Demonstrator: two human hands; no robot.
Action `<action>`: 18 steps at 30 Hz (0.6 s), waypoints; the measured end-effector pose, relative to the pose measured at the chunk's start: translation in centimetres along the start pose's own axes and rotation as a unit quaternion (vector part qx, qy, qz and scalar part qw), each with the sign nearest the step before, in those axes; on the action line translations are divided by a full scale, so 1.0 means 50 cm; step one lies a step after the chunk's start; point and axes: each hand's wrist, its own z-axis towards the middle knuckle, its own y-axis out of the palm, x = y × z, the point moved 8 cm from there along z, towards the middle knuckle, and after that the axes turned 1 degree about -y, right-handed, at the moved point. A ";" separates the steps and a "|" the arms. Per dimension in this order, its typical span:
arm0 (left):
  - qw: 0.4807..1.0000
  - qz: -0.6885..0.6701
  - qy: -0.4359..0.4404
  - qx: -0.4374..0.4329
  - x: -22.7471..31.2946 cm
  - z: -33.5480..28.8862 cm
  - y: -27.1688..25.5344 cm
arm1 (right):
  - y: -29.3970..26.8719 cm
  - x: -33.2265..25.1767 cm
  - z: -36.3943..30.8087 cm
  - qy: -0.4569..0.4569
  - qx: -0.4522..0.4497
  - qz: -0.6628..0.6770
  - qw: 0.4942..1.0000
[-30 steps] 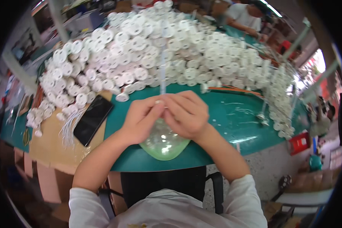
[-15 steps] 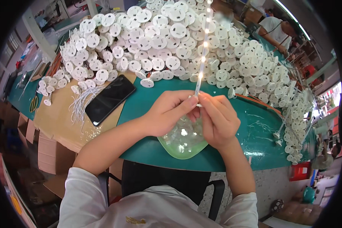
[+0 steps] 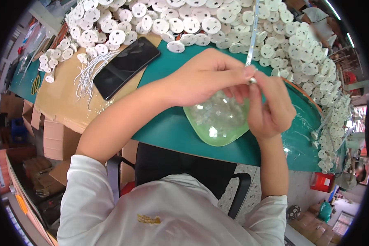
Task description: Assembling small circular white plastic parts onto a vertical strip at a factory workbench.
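Note:
In front of me, a narrow white LED light strip point(image 3: 253, 37), now unlit, rises from my fingertips toward the top of the view. My left hand point(image 3: 215, 78) pinches its lower end between thumb and fingers. Meeting it there, my right hand point(image 3: 273, 104) is closed at the same end, thumb and forefinger together. A small shiny piece point(image 3: 252, 80) shows at the fingertips; its kind is too small to make out. Below both hands sits a green bowl point(image 3: 218, 142) of small clear plastic pieces, partly hidden by my hands.
A heap of white round disc-shaped parts point(image 3: 176, 25) covers the table's far side. A black phone point(image 3: 126, 69) and thin white wires point(image 3: 86, 76) lie on cardboard at left. Scissors point(image 3: 35, 84) rest farther left. At the far right, another person point(image 3: 319, 22) is partly visible.
The LED strip was lit and is now dark. My hands and the strip have shifted right and higher in the view, which has itself moved.

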 end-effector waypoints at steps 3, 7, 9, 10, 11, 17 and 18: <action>0.997 0.063 0.013 -0.034 0.018 -0.007 0.001 | 0.004 0.000 0.002 -0.001 -0.003 -0.008 1.000; 0.996 0.040 0.068 -0.049 0.041 -0.010 0.007 | -0.007 -0.020 0.007 -0.064 0.035 0.006 0.997; 0.996 0.025 0.081 -0.029 0.054 -0.011 0.008 | -0.035 0.028 -0.008 0.128 0.230 0.272 0.926; 0.993 0.013 0.118 0.018 0.067 -0.018 -0.011 | -0.031 0.049 -0.012 0.199 0.162 0.260 0.931; 0.986 -0.001 0.158 0.061 0.082 -0.022 -0.023 | -0.057 0.056 -0.011 0.199 0.162 0.260 0.931; 0.898 0.300 0.322 -0.001 0.117 -0.033 -0.008 | 0.078 0.016 -0.033 0.169 -0.331 0.169 0.913; 0.969 0.136 0.201 0.037 0.082 -0.017 -0.035 | 0.084 0.011 -0.037 0.160 -0.353 0.165 0.907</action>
